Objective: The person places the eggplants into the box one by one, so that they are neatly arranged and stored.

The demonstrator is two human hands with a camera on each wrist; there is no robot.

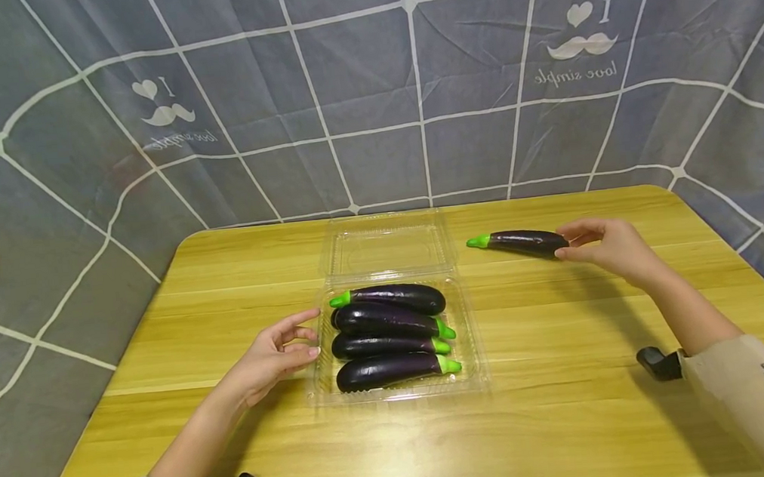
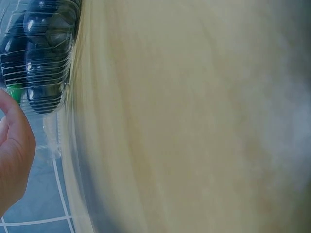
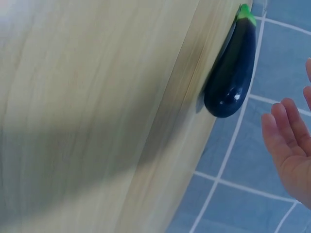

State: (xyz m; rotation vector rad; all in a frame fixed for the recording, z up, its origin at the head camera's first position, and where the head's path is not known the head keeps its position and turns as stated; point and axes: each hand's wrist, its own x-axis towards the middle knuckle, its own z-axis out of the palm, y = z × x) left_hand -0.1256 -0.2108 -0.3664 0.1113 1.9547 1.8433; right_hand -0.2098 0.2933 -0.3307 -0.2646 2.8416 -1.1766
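Several dark purple eggplants [image 1: 389, 321] with green stems lie side by side in a clear plastic clamshell box [image 1: 479, 381]. My left hand [image 1: 279, 357] is at the box's left side, fingers loosely bent and parted, with nothing between them. In the left wrist view only part of this hand [image 2: 14, 150] shows, below the box [image 2: 63, 97]. One more eggplant [image 1: 522, 243] lies to the right of the box, stem pointing left. My right hand [image 1: 611, 249] is at its thick end, thumb and fingers spread. The right wrist view shows the hand [image 3: 294, 150] apart from the eggplant [image 3: 233, 70].
The box's clear lid [image 1: 386, 246] lies folded back behind it. Everything stands on a light wooden table [image 1: 401, 456]. A grey curtain [image 1: 369, 88] with white lines hangs beyond the back edge. Black devices [image 1: 659, 363] are worn at both wrists.
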